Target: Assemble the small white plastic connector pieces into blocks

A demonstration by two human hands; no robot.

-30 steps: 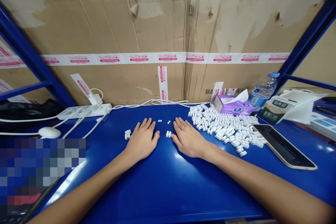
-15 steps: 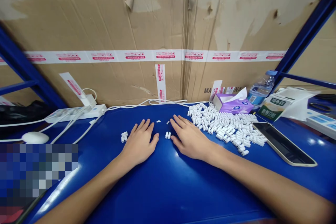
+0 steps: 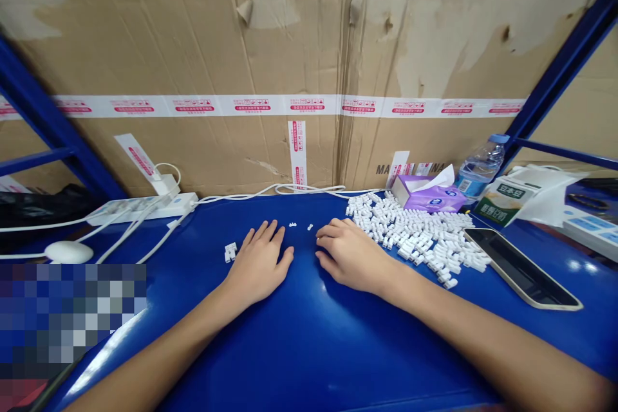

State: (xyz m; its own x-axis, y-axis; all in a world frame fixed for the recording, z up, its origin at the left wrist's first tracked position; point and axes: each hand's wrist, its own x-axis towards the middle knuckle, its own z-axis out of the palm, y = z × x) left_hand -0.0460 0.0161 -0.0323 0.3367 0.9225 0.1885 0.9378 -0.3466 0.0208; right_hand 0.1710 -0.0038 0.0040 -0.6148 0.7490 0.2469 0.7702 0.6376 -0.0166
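Observation:
My left hand [image 3: 261, 261] lies flat on the blue table [image 3: 290, 347], fingers spread and holding nothing. Just left of it sit small white wire connectors [image 3: 230, 252]. My right hand [image 3: 352, 254] has its fingers curled towards the thumb around a white wire connector, which is almost wholly hidden; only a speck of white shows by the fingertips. Between the hands and slightly farther back are two tiny white pieces, one on the left [image 3: 292, 224] and another on the right [image 3: 310, 227]. Beyond my right hand spreads a heap of white connectors [image 3: 425, 232].
A phone [image 3: 524, 268] lies right of the heap. Behind stand a purple tissue pack [image 3: 434, 196], a water bottle [image 3: 480, 167] and a green-white carton [image 3: 506, 196]. At left are a power strip [image 3: 145, 207], cables and a white oval object [image 3: 69, 252]. Cardboard [image 3: 217, 45] forms the back.
My right hand's fingers have curled in from lying spread. The white connector that stood beside its thumb no longer shows on the table. My left hand stays flat; the view shifted slightly.

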